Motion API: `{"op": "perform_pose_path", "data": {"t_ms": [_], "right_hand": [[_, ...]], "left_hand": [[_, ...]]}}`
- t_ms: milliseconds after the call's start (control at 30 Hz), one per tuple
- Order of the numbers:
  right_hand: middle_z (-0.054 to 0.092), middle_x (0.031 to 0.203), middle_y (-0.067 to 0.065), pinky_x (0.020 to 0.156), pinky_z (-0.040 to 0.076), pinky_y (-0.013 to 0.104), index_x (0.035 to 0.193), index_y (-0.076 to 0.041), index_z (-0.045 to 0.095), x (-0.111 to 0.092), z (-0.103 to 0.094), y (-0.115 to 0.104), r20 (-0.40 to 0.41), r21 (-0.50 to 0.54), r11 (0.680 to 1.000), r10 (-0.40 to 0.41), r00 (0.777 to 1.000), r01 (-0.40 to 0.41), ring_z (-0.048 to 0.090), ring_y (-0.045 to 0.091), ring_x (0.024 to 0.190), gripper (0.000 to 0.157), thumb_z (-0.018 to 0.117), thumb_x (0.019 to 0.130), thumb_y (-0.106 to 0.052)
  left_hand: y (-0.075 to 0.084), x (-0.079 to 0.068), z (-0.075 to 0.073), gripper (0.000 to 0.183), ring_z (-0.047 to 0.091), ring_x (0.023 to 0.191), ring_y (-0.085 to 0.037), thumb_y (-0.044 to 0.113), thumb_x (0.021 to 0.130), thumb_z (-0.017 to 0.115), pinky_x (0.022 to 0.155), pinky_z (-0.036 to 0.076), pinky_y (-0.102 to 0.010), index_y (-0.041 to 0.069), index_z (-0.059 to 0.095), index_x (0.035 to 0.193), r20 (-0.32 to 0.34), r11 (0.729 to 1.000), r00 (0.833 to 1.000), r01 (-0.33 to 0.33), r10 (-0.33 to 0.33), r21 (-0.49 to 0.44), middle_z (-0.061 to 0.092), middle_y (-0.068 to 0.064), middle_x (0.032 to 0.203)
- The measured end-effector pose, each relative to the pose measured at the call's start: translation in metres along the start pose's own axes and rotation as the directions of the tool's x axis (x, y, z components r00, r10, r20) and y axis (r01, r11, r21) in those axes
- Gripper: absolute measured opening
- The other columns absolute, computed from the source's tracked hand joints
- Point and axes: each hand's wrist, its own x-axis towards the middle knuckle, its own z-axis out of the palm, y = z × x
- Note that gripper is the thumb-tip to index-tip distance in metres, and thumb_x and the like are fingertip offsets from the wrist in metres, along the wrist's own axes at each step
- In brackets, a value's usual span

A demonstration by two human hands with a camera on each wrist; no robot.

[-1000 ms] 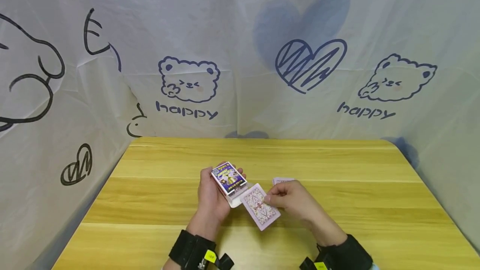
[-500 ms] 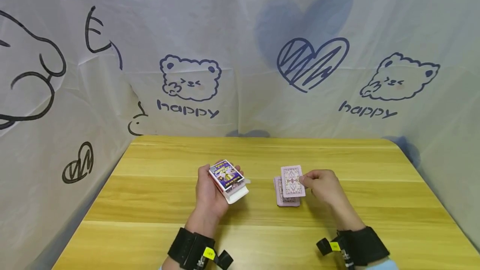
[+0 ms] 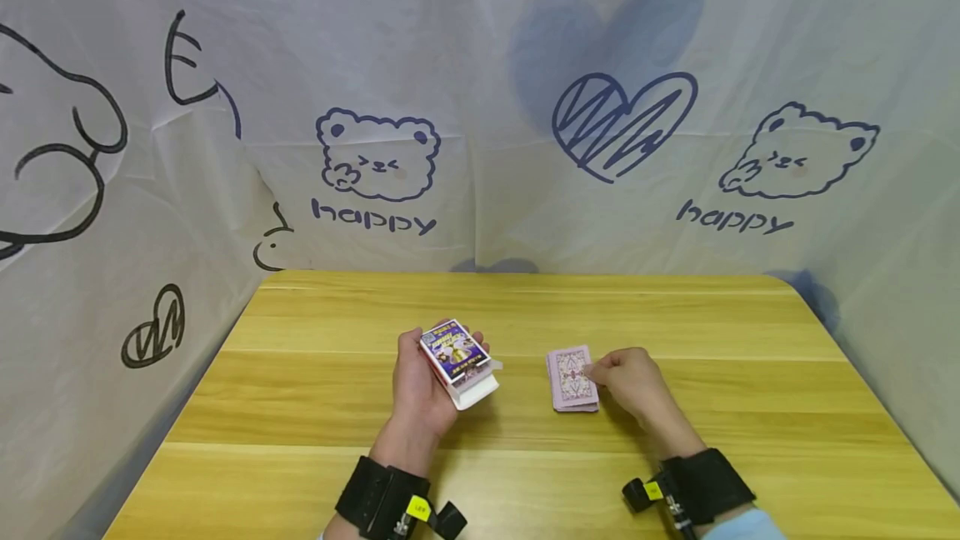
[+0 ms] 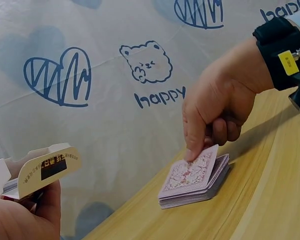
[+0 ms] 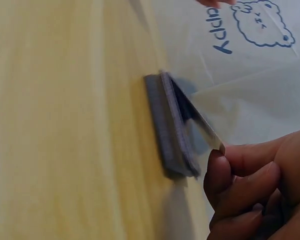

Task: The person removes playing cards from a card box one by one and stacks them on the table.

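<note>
My left hand (image 3: pixel 423 386) holds an open card box (image 3: pixel 456 354) with a purple printed front, its white flap hanging toward me. In the left wrist view, the edges of cards (image 4: pixel 11 186) show inside the box mouth. To the right, a stack of pink-backed playing cards (image 4: pixel 187 200) lies on the table. My right hand (image 3: pixel 633 382) pinches the right edge of a playing card (image 5: pixel 207 132) between thumb and finger. That card's far edge meets the top of the stack, while the pinched edge is tilted up, as the right wrist view shows.
The wooden table (image 3: pixel 337 407) has light yellow planks. A pale cloth (image 3: pixel 480 190) with bear and heart drawings hangs behind it and along both sides. Black straps with small cameras (image 3: pixel 637 494) are worn on both wrists.
My right hand has carried the card from beside the box over to the stack and lowered it onto the top. The left hand with the box has stayed nearly still.
</note>
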Motion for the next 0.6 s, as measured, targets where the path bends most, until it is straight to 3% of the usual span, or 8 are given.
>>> {"op": "perform_pose_path", "data": {"t_ms": [233,600], "right_hand": [[0.04,0.052,-0.003,0.043,0.025,0.023,0.066,-0.005,0.062,-0.0031,0.0023,-0.0004,-0.021,-0.117,0.993,-0.038,0.999,0.036,0.035,0.013,0.047,0.032,0.069,0.087,-0.029],[0.044,0.055,-0.001,0.045,0.028,0.025,0.063,-0.01,0.058,-0.0027,0.0054,0.0003,-0.039,-0.197,0.98,-0.051,0.998,0.043,0.039,0.015,0.049,0.033,0.069,0.086,-0.032]], "left_hand": [[0.0003,-0.0004,0.0016,0.051,0.054,0.118,-0.035,0.046,0.1,0.026,0.103,0.044,-0.053,0.016,0.035,0.141,0.003,1.0,1.0,0.01,-0.01,-0.001,0.041,-0.023,0.139],[0.0007,-0.0016,0.0017,0.051,0.046,0.127,-0.037,0.046,0.1,0.026,0.1,0.046,-0.051,0.017,0.035,0.141,0.007,1.0,1.0,0.015,-0.015,-0.002,0.042,-0.022,0.139]]}}
